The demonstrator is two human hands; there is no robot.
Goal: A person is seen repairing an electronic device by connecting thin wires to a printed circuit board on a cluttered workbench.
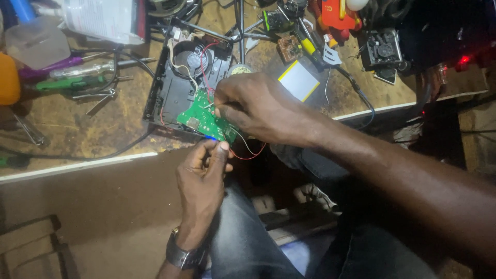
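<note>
Pinching: right hand (pixel 253 108) fingers (pixel 223 106) closed narrow on something thin, a wire end or small tool, at the upper edge of the circuit board (pixel 205 118); which it is cannot be told.
Left hand (pixel 202 175): fingers (pixel 219 150) curled close, thumb tip up, holding the board's lower right corner from beneath.
Board position: held in the air just off the counter (pixel 103 124) edge, between the two hands, above the person's lap.
Key relation: board lies up and left of the left hand, directly under the right fingertips; long axis slants from upper left to lower right; right hand is the nearer one to the working spot.
Board material: green, flat, rigid, small metal parts on top, a blue speck at the low edge.
Wires: thin red wire (pixel 248 155) and a white one loop below the board; others run up to the casing.
Casing (pixel 181 77): black plastic tray, open, round speaker recess inside, lying just behind the board.
Left of casing: screwdrivers (pixel 77 70) with clear, purple and green handles, well apart from the hands.
Right of casing: flat silver pouch (pixel 299 80) with yellow edge, near the right wrist.
Wrist: dark watch (pixel 183 254) on the left arm.
Counter surface: worn brown, scuffed, pale front strip.
</note>
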